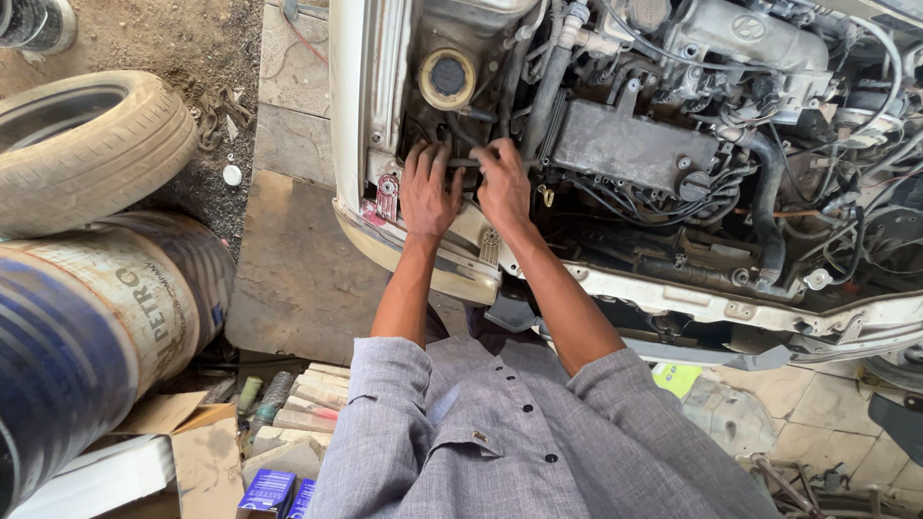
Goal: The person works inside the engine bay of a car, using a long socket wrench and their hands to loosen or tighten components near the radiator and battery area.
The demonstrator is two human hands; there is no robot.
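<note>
Head view: both bare hands reach into the left front corner of an open engine bay (673, 144) of a white car. The left hand (428, 192) lies palm down, fingers spread, its fingertips touching a dark bar-like tool (464, 162) that runs across between the two hands; whether those fingers close round it cannot be told. The right hand (503, 183) sits just beside the left, its fingers curled over the right end of the same dark bar, seemingly clamped on it. Just beyond the hands stands a round reservoir with a yellow ring and black cap (447, 77). Right of them lies the dark grey engine cover (630, 144), with black hoses and wiring around it. The white front panel (433, 264) runs below the wrists. On the left of the scene a worn tyre (87, 144) rests on a blue and white drum (87, 327), well apart from the hands. Near the person, cardboard (207, 452) and small blue boxes (274, 492) lie on the ground.
</note>
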